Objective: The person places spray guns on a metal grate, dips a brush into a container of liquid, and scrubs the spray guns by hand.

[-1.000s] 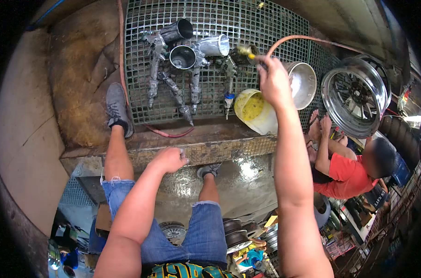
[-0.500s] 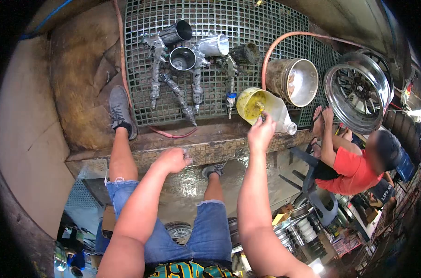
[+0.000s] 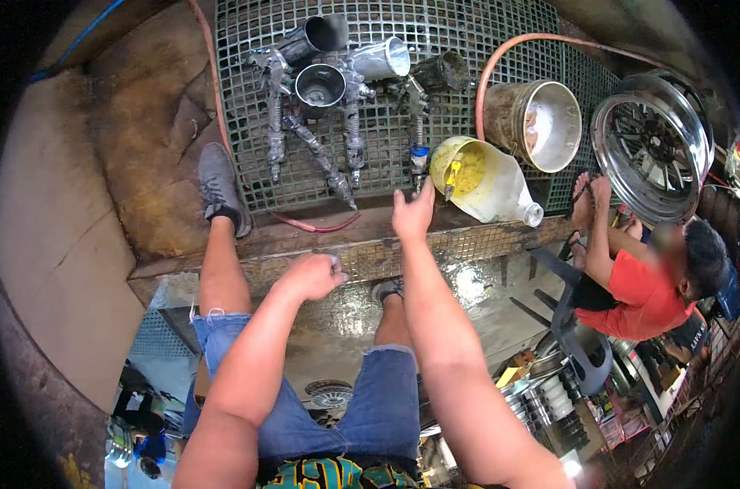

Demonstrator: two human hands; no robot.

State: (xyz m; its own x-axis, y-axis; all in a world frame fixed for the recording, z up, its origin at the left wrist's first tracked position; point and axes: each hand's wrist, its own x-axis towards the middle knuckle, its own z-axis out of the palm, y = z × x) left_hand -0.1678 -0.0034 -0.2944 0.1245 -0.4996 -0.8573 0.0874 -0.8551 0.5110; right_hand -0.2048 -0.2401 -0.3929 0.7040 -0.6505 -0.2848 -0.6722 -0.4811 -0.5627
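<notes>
My right hand point(image 3: 413, 216) is at the grate's near edge with thumb and fingers apart, around the lower end of a spray gun point(image 3: 419, 130) with a blue fitting. Whether it touches the gun, I cannot tell. My left hand point(image 3: 311, 277) hovers above the ledge with its fingers curled in; what they hold, if anything, is hidden. Beside my right hand lies a cut-open plastic jug point(image 3: 500, 187), with yellow residue inside and a small yellow brush-like tool point(image 3: 451, 177) leaning at its opening. Left of that gun lie several more spray guns with cups, among them a silver cup point(image 3: 380, 59) and a dark cup point(image 3: 320, 85).
A green grate point(image 3: 321, 16) carries the guns. A bucket point(image 3: 494, 114) with whitish contents lies tilted behind the jug. An orange hose point(image 3: 482, 73) curves past it. Wheel rims point(image 3: 610, 155) stand at right near a seated person in a red shirt point(image 3: 635, 293).
My right hand has left the jug and moved left to the blue-fitted spray gun. The yellow tool now rests in the jug. My left hand stays curled. The view has shifted slightly.
</notes>
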